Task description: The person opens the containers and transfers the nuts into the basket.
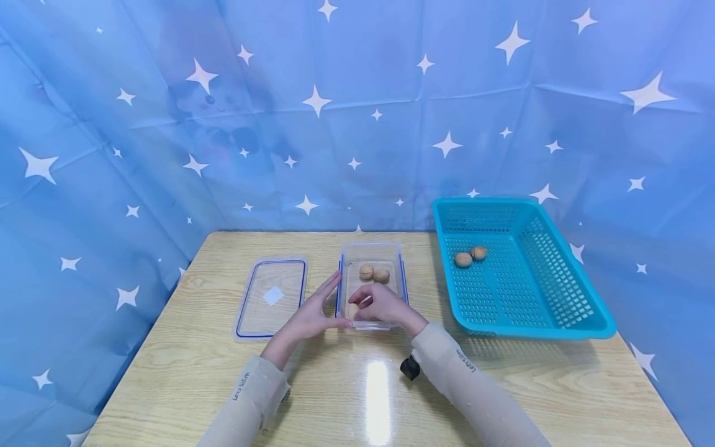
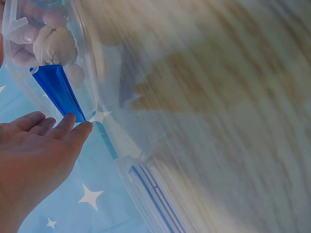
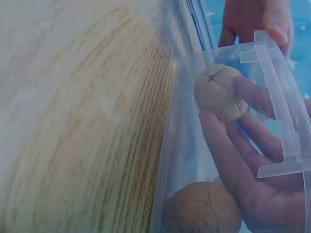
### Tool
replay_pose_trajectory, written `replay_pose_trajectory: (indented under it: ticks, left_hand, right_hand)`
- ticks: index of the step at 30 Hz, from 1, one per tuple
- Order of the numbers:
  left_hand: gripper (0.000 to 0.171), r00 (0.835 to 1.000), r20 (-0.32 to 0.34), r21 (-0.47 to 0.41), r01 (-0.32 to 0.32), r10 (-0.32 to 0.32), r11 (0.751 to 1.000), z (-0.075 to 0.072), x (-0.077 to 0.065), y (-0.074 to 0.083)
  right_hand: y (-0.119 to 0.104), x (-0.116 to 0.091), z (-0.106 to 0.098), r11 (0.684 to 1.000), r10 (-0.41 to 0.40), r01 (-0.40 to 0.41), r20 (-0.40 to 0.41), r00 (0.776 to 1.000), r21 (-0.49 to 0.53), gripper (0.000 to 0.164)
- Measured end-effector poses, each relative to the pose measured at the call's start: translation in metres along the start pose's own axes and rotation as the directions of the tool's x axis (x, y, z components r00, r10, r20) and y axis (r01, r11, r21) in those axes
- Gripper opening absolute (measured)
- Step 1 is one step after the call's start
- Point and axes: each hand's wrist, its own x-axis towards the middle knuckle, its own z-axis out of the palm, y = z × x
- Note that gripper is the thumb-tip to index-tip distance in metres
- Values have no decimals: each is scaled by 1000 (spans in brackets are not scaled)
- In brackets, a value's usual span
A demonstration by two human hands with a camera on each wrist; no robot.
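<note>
A clear plastic box (image 1: 371, 253) with blue side clips stands mid-table, two walnuts (image 1: 382, 275) at its far end. Inside its near left corner my right hand (image 1: 380, 305) pinches another walnut (image 3: 221, 92) between thumb and fingers; the right wrist view shows it through the clear wall. My left hand (image 1: 313, 315) is at the box's left side, fingers extended, the thumb at the near left corner. In the left wrist view its fingertips (image 2: 70, 121) meet the lower end of a blue clip (image 2: 60, 92).
Left of the box lies a clear lid (image 1: 272, 273) with a blue seal and a white label. A turquoise basket (image 1: 525, 330) stands at the right, holding two walnuts (image 1: 463, 259). A starred blue curtain (image 1: 380, 143) hangs behind the wooden table (image 1: 184, 347).
</note>
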Motion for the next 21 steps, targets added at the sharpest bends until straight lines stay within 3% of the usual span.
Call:
replay_pose_trajectory:
  ticks: [15,21]
  left_hand:
    - [109,1000,9,-7,-20,20,1000,-2,-1,0]
    - [109,1000,1,-3,-16,16,1000,-1,-2,0]
  right_hand:
    - [-6,-6,1,997,-8,17,-117,993,73,34]
    - [-17,-12,-8,994,-88,95,-153,984,44,35]
